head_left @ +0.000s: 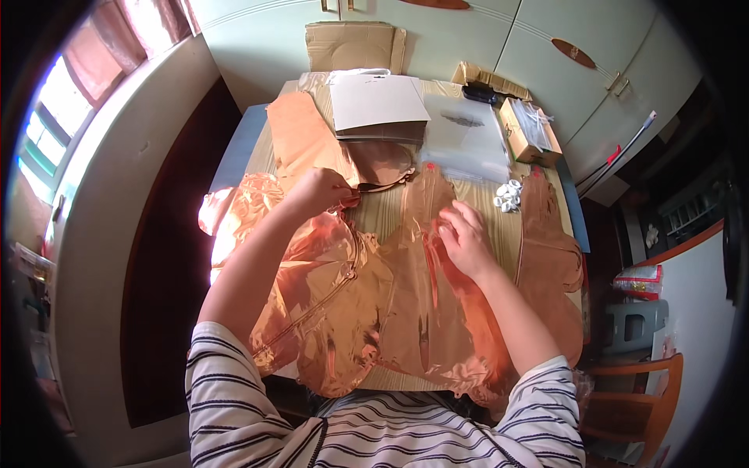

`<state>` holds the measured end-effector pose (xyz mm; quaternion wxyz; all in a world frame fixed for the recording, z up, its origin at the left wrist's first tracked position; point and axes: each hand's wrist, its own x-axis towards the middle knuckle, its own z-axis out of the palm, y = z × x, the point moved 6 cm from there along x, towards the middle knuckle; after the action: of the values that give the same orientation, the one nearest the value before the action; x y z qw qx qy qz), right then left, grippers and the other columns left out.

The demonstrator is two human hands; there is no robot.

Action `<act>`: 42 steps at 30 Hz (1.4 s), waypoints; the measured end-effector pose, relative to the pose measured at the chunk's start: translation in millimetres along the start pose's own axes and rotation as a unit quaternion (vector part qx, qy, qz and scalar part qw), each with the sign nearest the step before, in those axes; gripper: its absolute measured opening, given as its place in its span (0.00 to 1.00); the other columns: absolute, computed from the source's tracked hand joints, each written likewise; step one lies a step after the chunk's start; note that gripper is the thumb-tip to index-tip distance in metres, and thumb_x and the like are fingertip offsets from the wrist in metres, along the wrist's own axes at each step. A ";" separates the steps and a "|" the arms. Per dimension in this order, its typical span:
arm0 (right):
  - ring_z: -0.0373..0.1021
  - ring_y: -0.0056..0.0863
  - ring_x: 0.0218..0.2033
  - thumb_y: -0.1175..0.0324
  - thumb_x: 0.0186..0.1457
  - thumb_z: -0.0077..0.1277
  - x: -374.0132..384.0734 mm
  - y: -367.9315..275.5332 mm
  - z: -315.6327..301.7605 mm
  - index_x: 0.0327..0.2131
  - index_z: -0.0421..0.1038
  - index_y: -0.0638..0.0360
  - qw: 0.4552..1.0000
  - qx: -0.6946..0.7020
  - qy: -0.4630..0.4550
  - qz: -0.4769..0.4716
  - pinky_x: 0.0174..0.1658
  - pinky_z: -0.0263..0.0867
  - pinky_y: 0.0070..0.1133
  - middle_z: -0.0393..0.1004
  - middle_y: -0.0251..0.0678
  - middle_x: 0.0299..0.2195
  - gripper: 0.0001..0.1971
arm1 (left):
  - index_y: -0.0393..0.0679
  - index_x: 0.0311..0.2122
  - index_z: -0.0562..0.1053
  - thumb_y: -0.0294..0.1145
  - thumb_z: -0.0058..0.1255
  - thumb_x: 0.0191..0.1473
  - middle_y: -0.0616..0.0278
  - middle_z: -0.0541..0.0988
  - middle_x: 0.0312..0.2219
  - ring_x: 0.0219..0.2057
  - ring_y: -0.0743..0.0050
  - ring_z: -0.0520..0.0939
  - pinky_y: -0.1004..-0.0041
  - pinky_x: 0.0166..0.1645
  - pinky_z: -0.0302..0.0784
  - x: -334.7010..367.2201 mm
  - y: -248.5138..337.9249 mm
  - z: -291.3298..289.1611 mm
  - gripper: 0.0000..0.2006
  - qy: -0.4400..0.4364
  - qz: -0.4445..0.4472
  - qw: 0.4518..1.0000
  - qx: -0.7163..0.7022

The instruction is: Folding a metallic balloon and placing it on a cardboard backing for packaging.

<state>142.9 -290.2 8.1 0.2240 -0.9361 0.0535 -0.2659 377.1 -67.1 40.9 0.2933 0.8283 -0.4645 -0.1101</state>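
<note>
The person wears a white top with thin dark stripes and elbow-length sleeves.

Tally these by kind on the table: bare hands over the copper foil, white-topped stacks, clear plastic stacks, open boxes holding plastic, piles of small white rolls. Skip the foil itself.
Hands: 2 (left hand, right hand)
White-topped stack: 1
Clear plastic stack: 1
Open box: 1
Pile of small white rolls: 1
Total: 6
</note>
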 end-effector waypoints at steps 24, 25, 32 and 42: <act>0.73 0.47 0.40 0.71 0.52 0.54 120.0 -66.6 96.6 0.37 0.82 0.55 0.996 0.076 -0.051 -0.025 0.47 0.70 0.37 0.74 0.47 0.36 0.09 | 0.42 0.38 0.77 0.22 0.57 0.48 0.56 0.79 0.42 0.37 0.54 0.82 0.62 0.42 0.79 -18.5 41.7 10.0 0.10 0.075 0.279 0.951 0.108; 0.73 0.47 0.40 0.71 0.52 0.54 119.6 -67.2 97.5 0.37 0.82 0.56 0.996 0.072 -0.047 -0.031 0.47 0.70 0.37 0.74 0.47 0.36 0.09 | 0.41 0.38 0.78 0.21 0.57 0.47 0.56 0.79 0.41 0.36 0.54 0.82 0.63 0.42 0.80 -17.4 37.5 12.1 0.11 0.070 0.272 0.952 0.124; 0.72 0.44 0.40 0.72 0.50 0.55 110.0 -73.3 94.1 0.35 0.81 0.57 0.995 0.076 -0.022 -0.067 0.46 0.70 0.36 0.74 0.43 0.35 0.09 | 0.38 0.33 0.81 0.24 0.63 0.45 0.55 0.81 0.32 0.33 0.58 0.84 0.68 0.39 0.80 -3.7 5.2 7.0 0.07 0.070 0.096 0.993 -0.003; 0.71 0.37 0.37 0.73 0.48 0.57 94.4 -102.6 81.6 0.35 0.82 0.56 0.988 0.014 0.037 -0.147 0.44 0.68 0.33 0.71 0.36 0.31 0.09 | 0.36 0.36 0.82 0.34 0.64 0.53 0.60 0.85 0.29 0.33 0.75 0.84 0.75 0.39 0.79 21.8 -26.0 -23.5 0.11 0.002 -0.101 0.974 -0.200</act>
<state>264.0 -187.2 36.9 0.1936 -0.9198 -0.0806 -0.3316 418.0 -66.0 46.4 0.4417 0.7957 -0.3459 -0.2281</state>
